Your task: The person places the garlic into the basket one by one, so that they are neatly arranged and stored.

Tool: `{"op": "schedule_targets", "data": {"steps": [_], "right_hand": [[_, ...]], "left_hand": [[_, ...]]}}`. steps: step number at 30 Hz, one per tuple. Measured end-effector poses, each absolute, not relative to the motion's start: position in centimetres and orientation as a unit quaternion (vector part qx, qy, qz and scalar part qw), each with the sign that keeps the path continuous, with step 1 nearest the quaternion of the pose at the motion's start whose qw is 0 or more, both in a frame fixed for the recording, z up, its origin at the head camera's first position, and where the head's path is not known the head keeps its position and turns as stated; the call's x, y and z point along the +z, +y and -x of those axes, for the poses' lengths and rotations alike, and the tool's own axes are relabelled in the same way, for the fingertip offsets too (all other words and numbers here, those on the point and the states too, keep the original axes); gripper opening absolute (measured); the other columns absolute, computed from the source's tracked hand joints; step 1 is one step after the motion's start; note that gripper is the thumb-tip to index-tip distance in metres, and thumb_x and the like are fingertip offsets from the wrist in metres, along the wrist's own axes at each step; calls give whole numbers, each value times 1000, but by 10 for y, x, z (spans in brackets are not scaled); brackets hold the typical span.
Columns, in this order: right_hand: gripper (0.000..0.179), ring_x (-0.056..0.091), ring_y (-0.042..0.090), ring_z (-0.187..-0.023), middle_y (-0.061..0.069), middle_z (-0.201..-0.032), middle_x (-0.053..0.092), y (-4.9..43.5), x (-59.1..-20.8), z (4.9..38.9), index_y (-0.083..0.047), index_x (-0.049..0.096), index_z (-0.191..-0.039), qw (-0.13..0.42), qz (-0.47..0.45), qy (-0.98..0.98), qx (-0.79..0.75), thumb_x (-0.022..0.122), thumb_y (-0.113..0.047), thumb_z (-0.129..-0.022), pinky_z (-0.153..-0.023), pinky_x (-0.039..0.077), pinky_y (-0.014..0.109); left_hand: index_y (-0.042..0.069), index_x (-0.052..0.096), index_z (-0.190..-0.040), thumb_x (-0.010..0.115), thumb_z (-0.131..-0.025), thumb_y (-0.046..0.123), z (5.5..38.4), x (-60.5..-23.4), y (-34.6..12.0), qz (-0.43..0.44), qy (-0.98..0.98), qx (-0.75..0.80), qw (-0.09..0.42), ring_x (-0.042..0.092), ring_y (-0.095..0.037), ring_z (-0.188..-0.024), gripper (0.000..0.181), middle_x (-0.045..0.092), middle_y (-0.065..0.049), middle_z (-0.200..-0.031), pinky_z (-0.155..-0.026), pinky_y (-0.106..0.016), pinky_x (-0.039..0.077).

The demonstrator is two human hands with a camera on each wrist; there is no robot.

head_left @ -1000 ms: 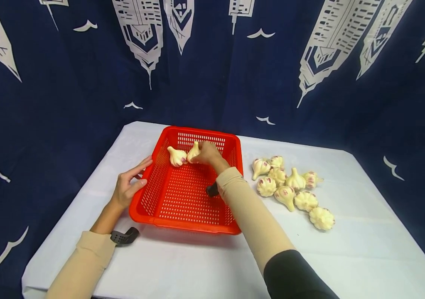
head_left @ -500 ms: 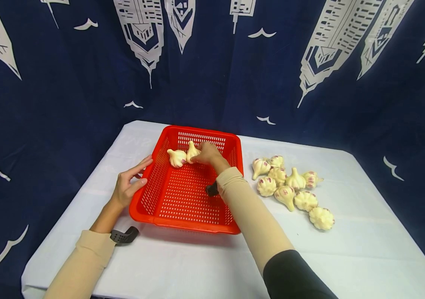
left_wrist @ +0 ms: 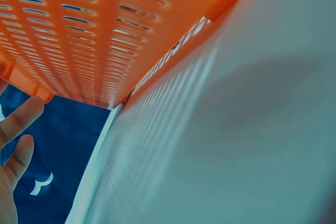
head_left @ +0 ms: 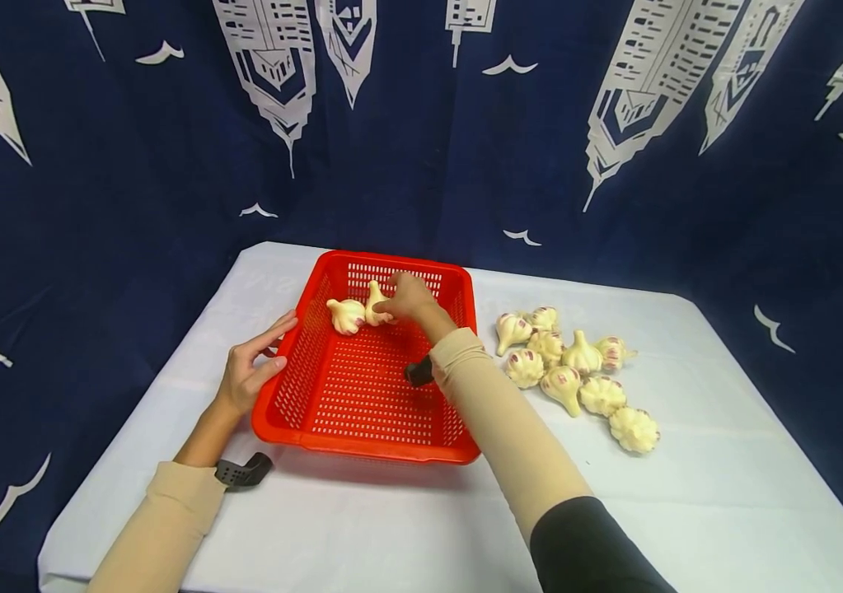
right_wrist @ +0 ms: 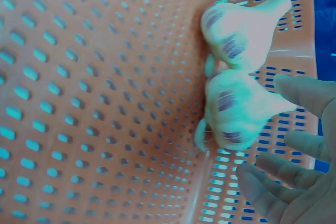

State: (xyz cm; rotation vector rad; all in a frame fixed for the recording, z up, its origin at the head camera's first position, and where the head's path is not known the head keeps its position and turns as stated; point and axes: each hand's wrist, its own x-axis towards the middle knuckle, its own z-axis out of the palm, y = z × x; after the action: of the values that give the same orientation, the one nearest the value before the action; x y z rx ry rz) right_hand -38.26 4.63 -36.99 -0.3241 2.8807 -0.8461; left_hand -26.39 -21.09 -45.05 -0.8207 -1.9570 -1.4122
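Observation:
In the head view, a red perforated plastic basket (head_left: 366,450) stands on the table with two garlic bulbs lying side by side near its back left. The left bulb (head_left: 347,317) tips its stem to the left; the right bulb (head_left: 374,306) has its stem up. My right hand (head_left: 412,298) reaches in beside the right bulb. Seen in the right wrist view, its fingers (right_wrist: 273,182) are spread around that bulb's stem side without closing on it. My left hand (head_left: 246,369) rests against the basket's left rim, fingers extended and thumb apart.
Several more garlic bulbs (head_left: 562,387) lie in a loose cluster on the white-covered table (head_left: 695,486), right of the basket. A dark blue curtain (head_left: 406,181) with white prints hangs behind the table.
My right hand has loosened from the right garlic bulb and its fingers have spread. That bulb's stem has swung slightly left. The left hand stays at the rim.

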Motion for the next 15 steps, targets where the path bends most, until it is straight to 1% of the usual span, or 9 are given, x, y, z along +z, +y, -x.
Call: {"op": "schedule_targets", "data": {"steps": [2,5,7,12,15], "right_hand": [[64,54,30,-123,16,-134,59,47,-365,382,1,53,-137,55,108,955,-272,76,-26,-85,-102,43,39],[64,54,31,-123,15,-134,59,50,-356,382,0,53,-137,45,105,958,-263,76,-29,-85,-101,44,39],[64,53,31,-124,15,-134,59,53,-349,382,0,53,-137,39,102,958,-266,76,-30,-85,-101,43,40],[66,46,33,-129,16,-137,56,62,-334,379,-1,51,-138,34,105,951,-289,76,-32,-85,-103,42,42],[66,47,32,-129,15,-139,54,70,-329,377,-2,52,-139,30,109,950,-291,75,-34,-85,-101,43,42]], "left_hand": [[-8,60,-130,51,-79,6,263,-451,-211,305,-733,-534,291,61,-2,-99,53,55,-25,-136,-69,-21,45],[-7,60,-130,52,-79,5,262,-452,-211,301,-734,-536,288,61,-2,-98,53,55,-24,-136,-68,-22,45],[-7,60,-130,52,-79,5,262,-452,-211,300,-734,-537,288,61,-2,-99,53,55,-25,-136,-68,-22,45],[-8,60,-129,51,-79,5,262,-451,-210,301,-731,-540,289,61,0,-104,53,54,-26,-136,-69,-22,44],[-9,60,-130,51,-79,4,262,-451,-209,302,-731,-541,285,61,-1,-101,53,54,-26,-136,-69,-22,44]]}}
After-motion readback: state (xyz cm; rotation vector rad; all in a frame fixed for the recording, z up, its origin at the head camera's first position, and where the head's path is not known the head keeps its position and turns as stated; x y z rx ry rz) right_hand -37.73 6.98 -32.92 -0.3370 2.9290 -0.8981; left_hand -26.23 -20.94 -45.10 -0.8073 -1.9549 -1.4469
